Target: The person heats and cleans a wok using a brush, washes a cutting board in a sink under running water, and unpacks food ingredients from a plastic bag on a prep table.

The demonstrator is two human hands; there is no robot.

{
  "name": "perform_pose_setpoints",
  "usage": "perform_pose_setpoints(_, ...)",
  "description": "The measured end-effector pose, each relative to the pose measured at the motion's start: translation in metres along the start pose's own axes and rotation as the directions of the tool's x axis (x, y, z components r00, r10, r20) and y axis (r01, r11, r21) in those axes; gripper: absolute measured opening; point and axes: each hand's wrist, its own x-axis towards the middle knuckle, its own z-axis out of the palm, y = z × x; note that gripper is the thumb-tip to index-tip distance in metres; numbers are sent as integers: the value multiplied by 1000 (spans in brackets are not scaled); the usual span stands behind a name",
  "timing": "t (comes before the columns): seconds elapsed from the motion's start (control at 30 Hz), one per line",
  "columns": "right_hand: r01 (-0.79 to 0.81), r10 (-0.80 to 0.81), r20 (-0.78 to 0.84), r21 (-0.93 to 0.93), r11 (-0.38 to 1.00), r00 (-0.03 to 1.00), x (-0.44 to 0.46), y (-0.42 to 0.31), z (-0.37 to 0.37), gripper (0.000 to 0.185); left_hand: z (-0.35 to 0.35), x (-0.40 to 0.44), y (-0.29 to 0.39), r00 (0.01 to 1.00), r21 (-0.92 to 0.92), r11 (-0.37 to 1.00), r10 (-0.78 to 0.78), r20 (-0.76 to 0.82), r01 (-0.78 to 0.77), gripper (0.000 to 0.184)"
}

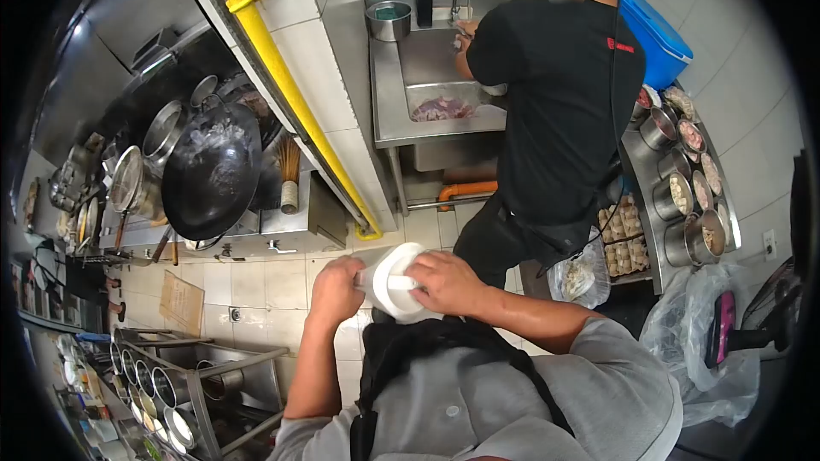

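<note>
In front of my chest is a white plastic container (398, 277) with a round rim and a light, see-through side. My left hand (340, 288) is wrapped round its left side. On the right, my right hand (446, 283) grips the container by the handle-like part near its rim. What is inside the container cannot be made out. Both hands are above the tiled floor, close to the dark apron.
A co-worker in black stands at the steel sink (384, 102), just ahead on the right. A black wok (212, 175) rests on the stove at left. Metal pots (670, 196) line the right counter. A rack (201, 393) with containers stands lower left.
</note>
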Motion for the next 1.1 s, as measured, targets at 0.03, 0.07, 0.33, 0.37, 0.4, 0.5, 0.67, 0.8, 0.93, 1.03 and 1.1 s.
perform_pose_setpoints(0.03, -39, 39, -43, -15, 999, 998, 5, 2, 1, 26, 3, 11, -6, 999, 34, 999, 27, 21, -28, 24)
perform_pose_setpoints(0.07, -68, 65, -47, -53, 996, 997, 9, 5, 1, 27, 3, 22, -7, 999, 12, 1000, 26, 27, -26, 26)
perform_pose_setpoints(0.33, -288, 265, -141, -182, 940, 954, 59, 4, 33, 26, 0, 99, -82, 939, -175, 979, 153, 308, -103, 23)
perform_pose_setpoints(0.37, -315, 292, -148, -174, 933, 945, 64, 4, 36, 26, 2, 109, -92, 933, -189, 975, 176, 313, -120, 23)
perform_pose_setpoints(0.4, -345, 322, -154, -160, 925, 934, 68, 3, 41, 26, 6, 118, -103, 908, -234, 958, 239, 344, -163, 24)
perform_pose_setpoints(0.5, -487, 462, -172, -148, 861, 870, 69, 2, 52, 27, 13, 142, -116, 827, -330, 917, 359, 432, -226, 27)
perform_pose_setpoints(0.67, -630, 561, -304, -230, 741, 770, 69, -29, 32, 59, 17, 166, -99, 702, -381, 860, 502, 506, -340, 25)
perform_pose_setpoints(0.8, -704, 686, -198, -28, 710, 700, 47, -30, 30, 89, 27, 164, -80, 612, -428, 759, 650, 451, -491, 19)
perform_pose_setpoints(0.93, -732, 740, -115, 109, 673, 663, 20, -43, 28, 87, 37, 144, -61, 613, -427, 770, 636, 469, -473, 24)
perform_pose_setpoints(1.03, -759, 781, -160, 185, 624, 603, -2, -47, 33, 85, 43, 126, -49, 696, -514, 755, 620, 361, -406, 37)
perform_pose_setpoints(1.1, -775, 801, -196, 206, 597, 565, -29, -37, 43, 85, 42, 120, -45, 768, -602, 716, 590, 251, -353, 46)
